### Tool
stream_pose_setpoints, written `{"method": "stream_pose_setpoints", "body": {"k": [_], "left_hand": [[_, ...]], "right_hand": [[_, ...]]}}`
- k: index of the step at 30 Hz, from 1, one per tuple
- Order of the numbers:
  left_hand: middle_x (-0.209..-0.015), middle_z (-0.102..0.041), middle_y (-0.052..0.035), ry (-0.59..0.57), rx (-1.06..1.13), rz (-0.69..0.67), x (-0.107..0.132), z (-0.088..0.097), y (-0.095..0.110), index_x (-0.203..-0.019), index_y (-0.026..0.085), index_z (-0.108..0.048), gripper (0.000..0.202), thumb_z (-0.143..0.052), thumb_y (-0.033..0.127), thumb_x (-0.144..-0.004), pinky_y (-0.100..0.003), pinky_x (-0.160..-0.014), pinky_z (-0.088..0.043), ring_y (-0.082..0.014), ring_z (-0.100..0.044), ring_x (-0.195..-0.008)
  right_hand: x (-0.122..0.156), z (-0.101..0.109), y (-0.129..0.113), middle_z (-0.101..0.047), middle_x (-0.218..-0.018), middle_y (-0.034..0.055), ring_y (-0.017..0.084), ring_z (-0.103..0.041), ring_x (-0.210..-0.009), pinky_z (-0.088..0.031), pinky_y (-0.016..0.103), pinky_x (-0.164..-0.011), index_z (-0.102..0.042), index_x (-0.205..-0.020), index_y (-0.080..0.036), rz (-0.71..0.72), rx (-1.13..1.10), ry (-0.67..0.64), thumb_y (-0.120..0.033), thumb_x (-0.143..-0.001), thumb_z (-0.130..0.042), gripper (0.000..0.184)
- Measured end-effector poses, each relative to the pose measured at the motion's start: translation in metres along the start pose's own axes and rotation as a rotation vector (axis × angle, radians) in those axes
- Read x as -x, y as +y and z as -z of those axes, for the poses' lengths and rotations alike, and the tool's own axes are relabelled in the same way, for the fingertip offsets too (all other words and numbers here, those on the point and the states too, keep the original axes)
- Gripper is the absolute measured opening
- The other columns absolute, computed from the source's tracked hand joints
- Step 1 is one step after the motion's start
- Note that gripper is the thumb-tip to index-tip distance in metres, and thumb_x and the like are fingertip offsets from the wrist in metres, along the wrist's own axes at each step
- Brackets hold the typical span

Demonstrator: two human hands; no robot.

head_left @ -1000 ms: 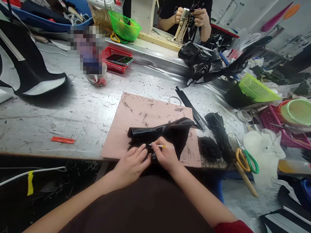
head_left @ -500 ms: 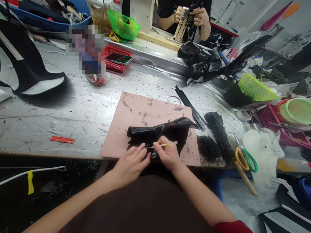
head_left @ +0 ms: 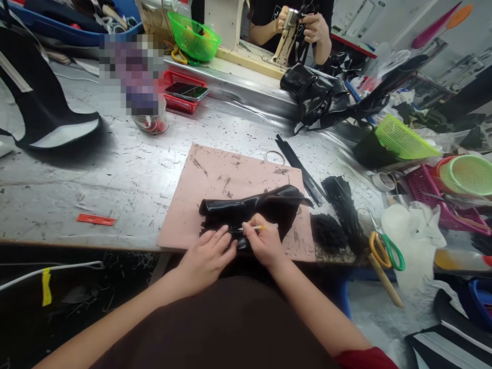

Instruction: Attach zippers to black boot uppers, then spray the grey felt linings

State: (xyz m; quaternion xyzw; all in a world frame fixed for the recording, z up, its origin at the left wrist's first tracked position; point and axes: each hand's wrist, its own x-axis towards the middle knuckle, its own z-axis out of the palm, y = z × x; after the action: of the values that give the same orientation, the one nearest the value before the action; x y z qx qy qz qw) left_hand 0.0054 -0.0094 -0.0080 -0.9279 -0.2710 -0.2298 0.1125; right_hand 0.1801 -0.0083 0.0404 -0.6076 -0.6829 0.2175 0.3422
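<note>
A black leather piece (head_left: 265, 202), shaped like a boot upper with its far side rolled over, lies on the pink mat (head_left: 215, 169) in front of me. My left hand (head_left: 209, 259) rests on its near left part, fingers stretched out and pressing down. In a pinch, my right hand (head_left: 265, 243) holds a slim white pen (head_left: 271, 226) with a yellow band. Its tip points left and meets the leather close to my left fingertips. A thin pale line shows on the leather by the tip. My right palm covers part of the piece.
Black strips (head_left: 300, 169) and black scraps (head_left: 328, 233) lie right of the mat, with green-and-orange-handled scissors (head_left: 385, 249) beyond. An orange-red strip (head_left: 96, 220) lies at left. Black boots (head_left: 315, 95) and a red basket (head_left: 184, 92) stand farther back. A person's hands (head_left: 315, 26) work opposite.
The whole view has shifted slightly left. Both hands, the pen and the leather keep nearly the same places on the mat.
</note>
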Motion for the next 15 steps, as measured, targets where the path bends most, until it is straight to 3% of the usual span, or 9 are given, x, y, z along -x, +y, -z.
{"method": "stream_pose_setpoints", "body": {"k": [15], "left_hand": [[-0.105, -0.063, -0.0098, 0.031, 0.032, 0.013, -0.0025, -0.0007, 0.0013, -0.102, 0.015, -0.06, 0.03, -0.038, 0.011, -0.081, -0.036, -0.087, -0.038, -0.0246, -0.053, -0.111]], "right_hand": [[0.0008, 0.0008, -0.0009, -0.054, -0.055, -0.0015, 0.012, -0.05, -0.05, -0.038, 0.023, -0.05, -0.044, -0.062, -0.022, 0.027, 0.043, -0.008, -0.029, -0.084, -0.044, 0.024]]}}
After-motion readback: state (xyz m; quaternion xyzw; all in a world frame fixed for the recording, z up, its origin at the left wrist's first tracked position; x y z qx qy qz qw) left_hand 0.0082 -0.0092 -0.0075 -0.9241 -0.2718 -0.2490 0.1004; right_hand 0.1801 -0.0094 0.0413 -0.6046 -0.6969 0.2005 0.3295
